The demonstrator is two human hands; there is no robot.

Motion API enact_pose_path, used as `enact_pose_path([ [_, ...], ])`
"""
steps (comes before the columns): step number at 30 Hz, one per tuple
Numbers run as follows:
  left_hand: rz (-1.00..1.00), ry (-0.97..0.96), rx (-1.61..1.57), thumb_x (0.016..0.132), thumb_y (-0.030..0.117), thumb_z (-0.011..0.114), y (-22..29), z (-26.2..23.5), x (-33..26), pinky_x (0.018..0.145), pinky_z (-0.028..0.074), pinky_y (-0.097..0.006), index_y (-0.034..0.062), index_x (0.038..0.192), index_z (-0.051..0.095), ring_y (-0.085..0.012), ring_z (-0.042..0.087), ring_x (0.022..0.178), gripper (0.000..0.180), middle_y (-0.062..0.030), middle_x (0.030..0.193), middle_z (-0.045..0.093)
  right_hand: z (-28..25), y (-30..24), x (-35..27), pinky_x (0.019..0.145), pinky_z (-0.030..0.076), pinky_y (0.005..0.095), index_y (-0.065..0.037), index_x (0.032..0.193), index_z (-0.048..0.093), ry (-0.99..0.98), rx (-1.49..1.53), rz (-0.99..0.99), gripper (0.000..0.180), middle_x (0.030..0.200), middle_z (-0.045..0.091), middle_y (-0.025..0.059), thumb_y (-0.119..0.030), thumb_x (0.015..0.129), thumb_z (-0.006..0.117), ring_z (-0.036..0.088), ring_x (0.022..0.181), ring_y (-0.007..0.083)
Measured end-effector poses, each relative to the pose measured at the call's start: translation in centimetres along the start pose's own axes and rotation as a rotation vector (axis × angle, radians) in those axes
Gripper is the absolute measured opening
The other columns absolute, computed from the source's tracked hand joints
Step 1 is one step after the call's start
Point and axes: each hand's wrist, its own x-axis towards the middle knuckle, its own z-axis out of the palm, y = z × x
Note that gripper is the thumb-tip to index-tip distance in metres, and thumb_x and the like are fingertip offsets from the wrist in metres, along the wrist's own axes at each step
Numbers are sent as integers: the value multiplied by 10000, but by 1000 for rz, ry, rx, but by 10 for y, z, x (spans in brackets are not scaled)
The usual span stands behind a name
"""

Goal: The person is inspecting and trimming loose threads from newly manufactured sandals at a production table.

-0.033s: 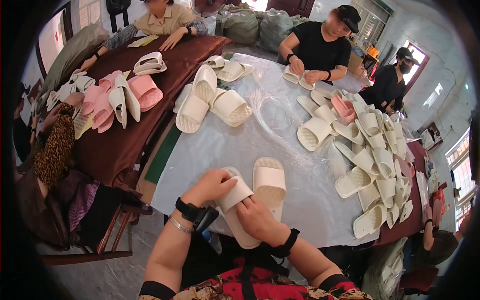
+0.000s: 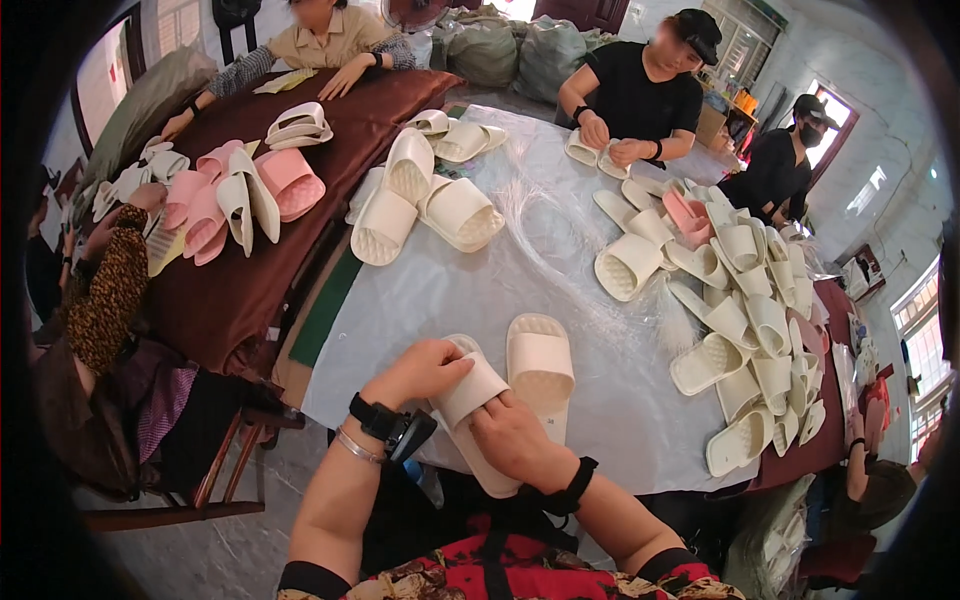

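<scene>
Holding a cream slide sandal (image 2: 470,405) at the near edge of the table (image 2: 560,250), partly overhanging toward the lap. Left hand (image 2: 420,370) curling over the broad strap from the far-left side, fingers wrapped on it; right hand (image 2: 510,435) pressing on the footbed from the near-right side, fingers closed against the sandal. Gripping from both sides in this way, judged to be steadying the sandal for close handling within easy reach of the body.

Showing a smooth, matte, off-white body with one wide band across the upper and a long rounded sole; toe end hidden under the hands. Lying just beside it on the right, a matching second sandal (image 2: 540,370), strap up, textured footbed visible, resting flat on the pale translucent sheet (image 2: 450,290) covering the table.

Sitting farther off: a loose cluster of cream sandals (image 2: 430,205) at the far left, a long heap of cream sandals (image 2: 745,330) along the right edge, pink sandals (image 2: 240,195) on the dark red cloth (image 2: 250,280) at left. Working at the far side, other people's hands on sandals of the same kind.
</scene>
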Motion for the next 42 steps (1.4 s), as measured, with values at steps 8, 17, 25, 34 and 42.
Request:
enact_pose_path([
  [8,-67,-249,-329,922,291,593,-14,1,8,727,485,-289,-16,1075,608,-129,582,839,344,-49,961,648,10,-6,3,855,422,404,-12,922,635,77,33,123,212,947,624,150,-145,790,536,541,946,329],
  [17,-138,-205,-651,893,206,648,-22,8,6,756,473,-249,-6,1079,608,-103,578,836,284,-32,955,637,16,-4,9,803,397,405,-32,917,665,102,-79,136,241,974,635,136,-186,783,537,530,989,316],
  [25,-165,-147,-745,876,146,649,-24,10,2,766,468,-246,15,1078,597,-110,586,839,246,-35,955,639,8,-3,6,774,401,389,-41,924,670,32,-122,129,248,978,635,128,-184,776,531,527,989,302],
  [34,-226,-99,-710,862,195,650,-14,7,-6,678,427,-211,53,1116,594,-80,556,797,296,0,940,618,11,-2,5,788,410,396,-28,918,664,69,-123,98,244,948,643,132,-162,766,528,540,980,296],
  [42,-204,-150,-700,860,217,665,-17,4,-5,643,405,-225,59,1145,596,-73,542,780,333,14,929,636,7,1,3,889,414,423,-24,912,673,32,-46,136,234,916,645,140,-145,725,601,565,971,324],
])
